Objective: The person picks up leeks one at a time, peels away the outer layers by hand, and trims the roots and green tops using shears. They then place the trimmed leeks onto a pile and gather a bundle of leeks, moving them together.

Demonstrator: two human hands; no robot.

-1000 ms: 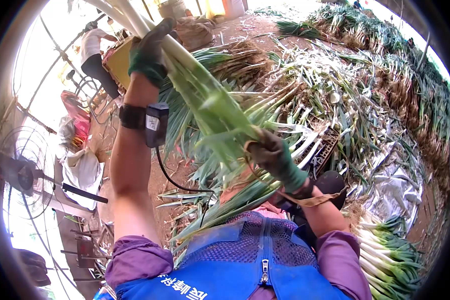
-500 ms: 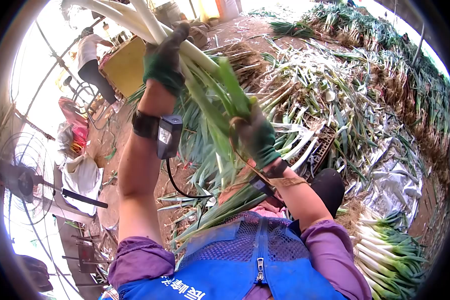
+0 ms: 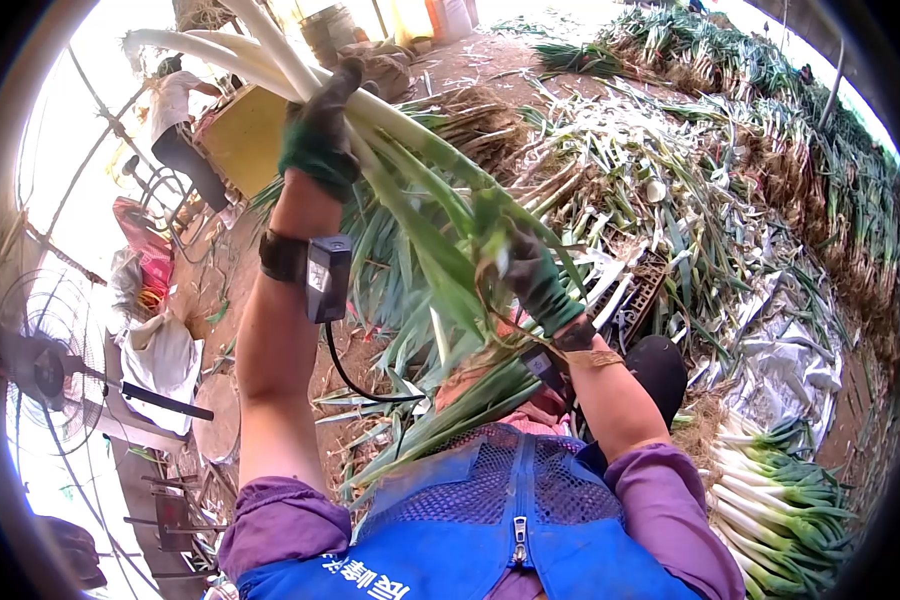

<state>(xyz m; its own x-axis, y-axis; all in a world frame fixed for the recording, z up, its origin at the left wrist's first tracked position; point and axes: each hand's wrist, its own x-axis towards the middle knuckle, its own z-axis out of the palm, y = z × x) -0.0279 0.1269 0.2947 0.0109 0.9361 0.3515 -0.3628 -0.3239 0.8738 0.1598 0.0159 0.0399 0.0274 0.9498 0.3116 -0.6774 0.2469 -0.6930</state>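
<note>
My left hand [image 3: 320, 135], in a dark glove with a green cuff, is wrapped round several long green onions [image 3: 410, 130]. Their thick white stalks reach up and left past the fist, and the green leaves hang down to the right. Lower on the right, my gloved right hand [image 3: 535, 275] is closed at the leafy part, somewhat smeared by motion. A thin, brownish strip of leaf [image 3: 485, 290] dangles beside it. Across my lap lie more green leaves [image 3: 470, 410].
A large heap of trimmed leaves [image 3: 610, 150] spreads ahead, with a brown crate [image 3: 642, 290] partly buried in it. Clean green onions [image 3: 770, 500] are stacked at lower right. A fan [image 3: 50, 370] stands left; another person [image 3: 180, 120] is at a yellow board [image 3: 255, 140].
My right hand has moved slightly right and down along the leaves, which now spread more between the hands. My left hand has shifted a little left with the stalks.
</note>
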